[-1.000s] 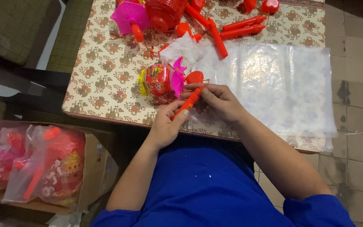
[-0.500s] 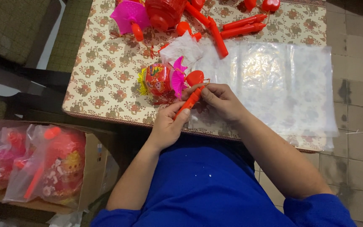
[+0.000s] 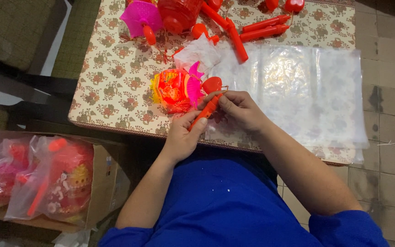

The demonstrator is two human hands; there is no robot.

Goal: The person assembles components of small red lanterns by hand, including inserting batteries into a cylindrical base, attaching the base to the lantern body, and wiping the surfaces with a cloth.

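Fingers of both hands close on a slim red plastic stick (image 3: 206,112) just below the folded red-and-pink paper lantern (image 3: 175,90). The left hand (image 3: 182,137) clamps the stick's lower end; the right hand (image 3: 239,110) pinches its upper tip, beside the lantern's red heart-shaped piece (image 3: 212,84). A steady lower grip and light fingertip work at the tip seem wise. Clear plastic bags (image 3: 307,91) lie right of the lantern, on the floral tablecloth (image 3: 110,91).
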